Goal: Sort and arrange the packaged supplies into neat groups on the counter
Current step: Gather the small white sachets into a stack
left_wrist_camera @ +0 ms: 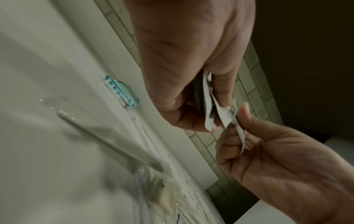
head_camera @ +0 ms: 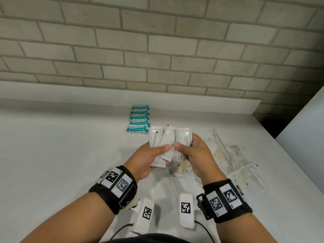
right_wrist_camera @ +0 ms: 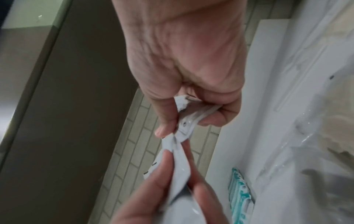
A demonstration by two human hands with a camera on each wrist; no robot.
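Note:
Above the white counter (head_camera: 70, 155), my left hand (head_camera: 157, 152) grips a fanned bunch of white sachets (head_camera: 162, 139), thumb on top. My right hand (head_camera: 185, 149) pinches a white shampoo and conditioner sachet (head_camera: 184, 137), right beside the bunch. The thumbs almost meet. In the left wrist view, my left hand (left_wrist_camera: 216, 109) clamps the sachets (left_wrist_camera: 207, 112) edge-on. In the right wrist view, my right hand (right_wrist_camera: 184, 121) grips its sachet (right_wrist_camera: 193, 115), touching the left hand's bunch (right_wrist_camera: 178, 165). A neat row of teal packets (head_camera: 140, 120) lies behind the hands.
Clear-wrapped toothbrushes and combs (head_camera: 233, 162) lie jumbled at the right, and more wrapped items (head_camera: 182, 170) sit under my hands. A raised ledge and a brick wall (head_camera: 157, 50) close the back. The counter ends at the right at a dark gap (head_camera: 273, 123).

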